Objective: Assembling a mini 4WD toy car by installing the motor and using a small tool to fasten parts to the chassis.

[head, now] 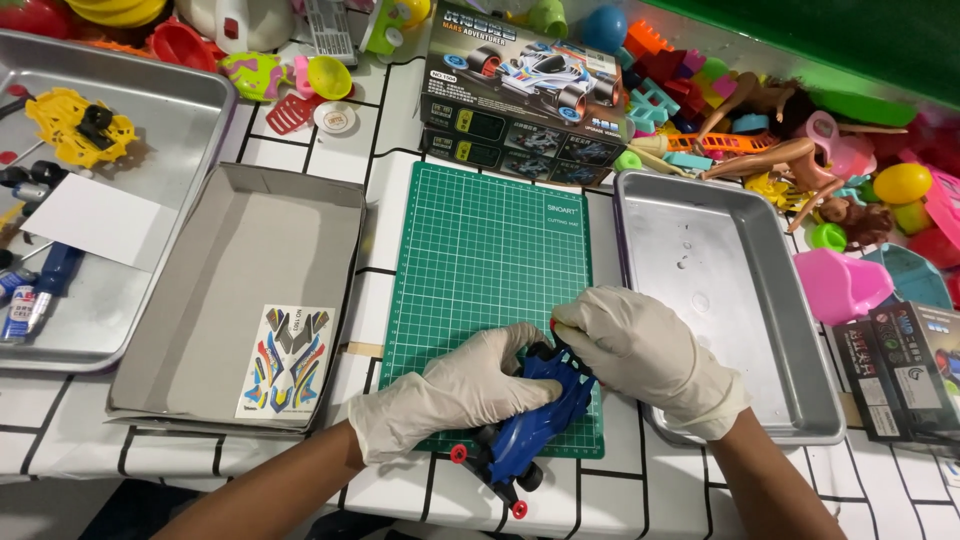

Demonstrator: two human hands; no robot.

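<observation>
A: Where was the blue toy car (pixel 528 425)?

B: On the near edge of the green cutting mat (pixel 485 270). Its long axis ran diagonally, near-left to far-right.

A: Grips?

B: Both were clamped on it. The left hand (pixel 455 393) wrapped the middle from the left, and the right hand (pixel 640 352) pressed down on the far-right end. The wrists angled in from the near side.

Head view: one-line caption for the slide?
Two gloved hands, left and right, grip a blue toy race car over a green cutting mat, between a cardboard lid and metal tray.
</observation>
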